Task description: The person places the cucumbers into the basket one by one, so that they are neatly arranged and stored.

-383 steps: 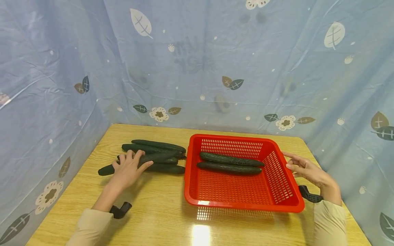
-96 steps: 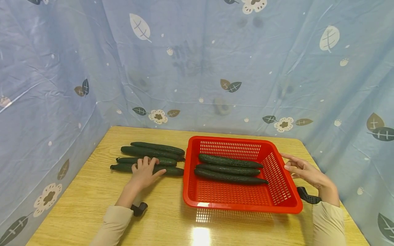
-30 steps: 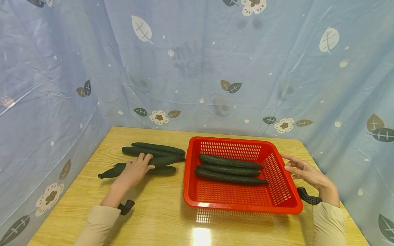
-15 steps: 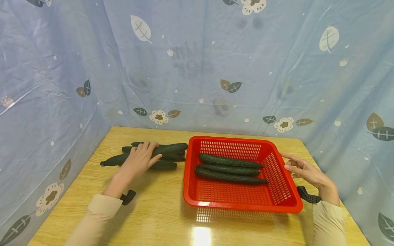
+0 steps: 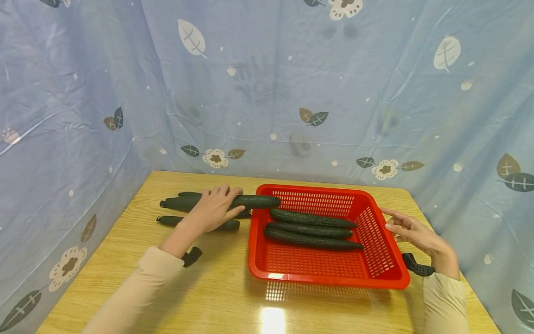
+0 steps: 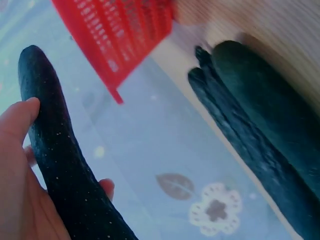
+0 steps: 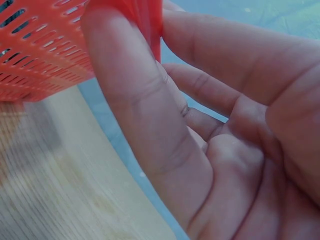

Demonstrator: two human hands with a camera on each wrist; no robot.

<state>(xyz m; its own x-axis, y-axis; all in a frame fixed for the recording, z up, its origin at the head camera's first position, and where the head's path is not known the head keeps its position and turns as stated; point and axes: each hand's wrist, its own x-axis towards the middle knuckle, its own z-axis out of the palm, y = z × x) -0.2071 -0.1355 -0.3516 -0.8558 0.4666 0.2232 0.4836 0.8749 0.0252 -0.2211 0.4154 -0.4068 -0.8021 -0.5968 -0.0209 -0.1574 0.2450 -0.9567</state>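
Observation:
In the head view my left hand (image 5: 212, 208) grips a dark green cucumber (image 5: 258, 201), fingers over its far side and thumb on the near side. Its right end overlaps the basket's back left corner. The left wrist view shows this cucumber (image 6: 60, 150) between thumb and fingers, apart from the basket (image 6: 112, 50). My right hand (image 5: 419, 232) pinches the right rim of the red plastic basket (image 5: 329, 280); the right wrist view has the rim (image 7: 150, 25) between thumb and fingers. Three cucumbers lie side by side in the basket, the nearest (image 5: 313, 241) about mid-floor.
Three more cucumbers lie on the wooden table (image 5: 217, 287) left of the basket, one (image 5: 229, 225) nearest me and two partly hidden behind the held one. A blue patterned curtain (image 5: 258, 93) hangs around the table's back and sides.
The basket went from two cucumbers to three. Over the last second my left hand lifted another cucumber and carried it back and right to the basket's rim. My right hand stayed put.

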